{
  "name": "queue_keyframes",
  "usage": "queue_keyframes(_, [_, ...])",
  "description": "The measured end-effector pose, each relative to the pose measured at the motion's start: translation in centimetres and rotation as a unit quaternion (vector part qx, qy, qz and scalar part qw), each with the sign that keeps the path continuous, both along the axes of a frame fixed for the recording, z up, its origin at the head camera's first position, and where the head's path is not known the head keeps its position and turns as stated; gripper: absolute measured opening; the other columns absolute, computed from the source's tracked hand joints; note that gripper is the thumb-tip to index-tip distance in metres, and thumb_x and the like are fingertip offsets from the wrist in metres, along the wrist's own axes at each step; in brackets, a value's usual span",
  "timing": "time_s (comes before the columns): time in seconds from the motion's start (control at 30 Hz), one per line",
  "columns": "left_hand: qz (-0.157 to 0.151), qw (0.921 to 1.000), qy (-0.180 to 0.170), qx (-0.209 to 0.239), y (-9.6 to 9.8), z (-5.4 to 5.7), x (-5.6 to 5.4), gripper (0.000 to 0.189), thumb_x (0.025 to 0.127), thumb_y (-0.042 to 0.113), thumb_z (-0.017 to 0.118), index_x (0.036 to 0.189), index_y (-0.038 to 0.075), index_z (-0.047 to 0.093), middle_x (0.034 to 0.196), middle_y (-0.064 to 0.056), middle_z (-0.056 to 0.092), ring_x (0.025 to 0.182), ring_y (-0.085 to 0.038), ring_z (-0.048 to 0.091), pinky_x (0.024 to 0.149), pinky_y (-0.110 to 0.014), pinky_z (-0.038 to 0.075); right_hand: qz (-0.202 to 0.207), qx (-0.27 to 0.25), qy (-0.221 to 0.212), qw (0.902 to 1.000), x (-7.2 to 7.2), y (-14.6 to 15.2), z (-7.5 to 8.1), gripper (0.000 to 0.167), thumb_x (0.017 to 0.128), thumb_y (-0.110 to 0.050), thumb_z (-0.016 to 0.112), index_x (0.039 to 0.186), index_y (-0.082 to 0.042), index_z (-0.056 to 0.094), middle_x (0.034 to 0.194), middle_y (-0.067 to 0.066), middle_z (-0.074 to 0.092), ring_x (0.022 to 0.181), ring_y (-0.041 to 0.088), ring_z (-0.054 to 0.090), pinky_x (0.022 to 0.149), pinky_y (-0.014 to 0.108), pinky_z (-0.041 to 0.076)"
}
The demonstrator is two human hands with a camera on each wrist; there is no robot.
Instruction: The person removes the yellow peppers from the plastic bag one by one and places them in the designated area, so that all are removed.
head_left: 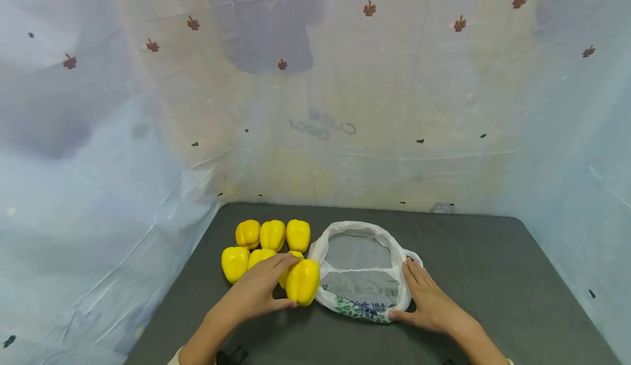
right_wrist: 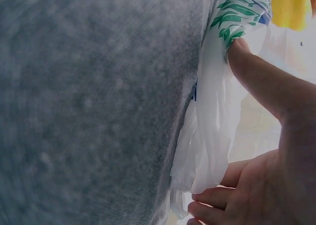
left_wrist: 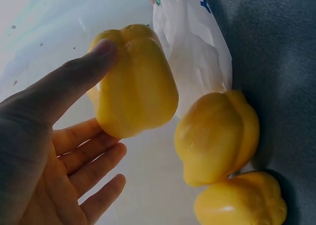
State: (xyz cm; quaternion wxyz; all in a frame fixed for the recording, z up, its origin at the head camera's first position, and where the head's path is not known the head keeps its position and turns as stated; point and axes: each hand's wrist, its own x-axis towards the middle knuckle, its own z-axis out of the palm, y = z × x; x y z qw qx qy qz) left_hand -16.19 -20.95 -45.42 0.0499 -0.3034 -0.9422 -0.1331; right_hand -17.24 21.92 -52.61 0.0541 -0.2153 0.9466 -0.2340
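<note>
A yellow bell pepper (head_left: 303, 283) is pinched between the thumb and fingers of my left hand (head_left: 261, 288), lifted beside the bag's left rim. In the left wrist view this bell pepper (left_wrist: 138, 84) shows whole, with the thumb across its side. A white plastic bag (head_left: 357, 226) with green leaf print lies with its mouth spread wide on the table. My right hand (head_left: 434, 302) rests against the bag's right side, thumb and fingertips touching it. Close up, the right thumb (right_wrist: 239, 50) lies on the printed part of the bag (right_wrist: 212, 131).
Several more yellow bell peppers (head_left: 273, 235) stand in two rows left of the bag on the dark grey table (head_left: 473, 255). A pale patterned plastic sheet (head_left: 394, 107) hangs behind the table and along both sides. A small black object (head_left: 231, 355) shows near the left forearm.
</note>
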Motion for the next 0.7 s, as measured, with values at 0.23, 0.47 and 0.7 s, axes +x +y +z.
queue_keyframes(0.23, [0.003, 0.9999, -0.011, -0.002, -0.8, -0.2, 0.8, 0.089, 0.08, 0.048, 0.096, 0.152, 0.015, 0.055, 0.152, 0.0, 0.058, 0.137, -0.023, 0.059, 0.114, -0.048, 0.052, 0.002, 0.005, -0.005, 1.0, 0.1, -0.2, 0.2, 0.131, 0.082, -0.069, 0.083, 0.164, 0.014, 0.024, 0.172, 0.034, 0.02, 0.16, 0.051, 0.019, 0.127, 0.067, 0.022])
queue_keyframes(0.47, [0.003, 0.9991, -0.043, -0.005, -1.4, -0.2, 1.5, 0.089, 0.08, 0.05, 0.095, 0.153, 0.016, 0.055, 0.15, 0.001, 0.059, 0.133, -0.021, 0.062, 0.11, -0.048, 0.054, 0.002, 0.008, -0.016, 0.9998, 0.1, -0.2, 0.5, 0.131, 0.082, -0.068, 0.083, 0.164, 0.015, 0.022, 0.172, 0.035, 0.018, 0.16, 0.052, 0.019, 0.126, 0.07, 0.021])
queue_keyframes(0.7, [0.001, 0.9954, -0.095, -0.005, -1.7, -1.1, 1.6, 0.088, 0.081, 0.054, 0.093, 0.152, 0.018, 0.055, 0.148, 0.004, 0.059, 0.131, -0.018, 0.061, 0.111, -0.046, 0.054, 0.0, 0.009, -0.016, 0.9998, 0.1, -0.2, 0.5, 0.132, 0.083, -0.069, 0.083, 0.164, 0.015, 0.022, 0.172, 0.035, 0.019, 0.159, 0.053, 0.019, 0.126, 0.07, 0.021])
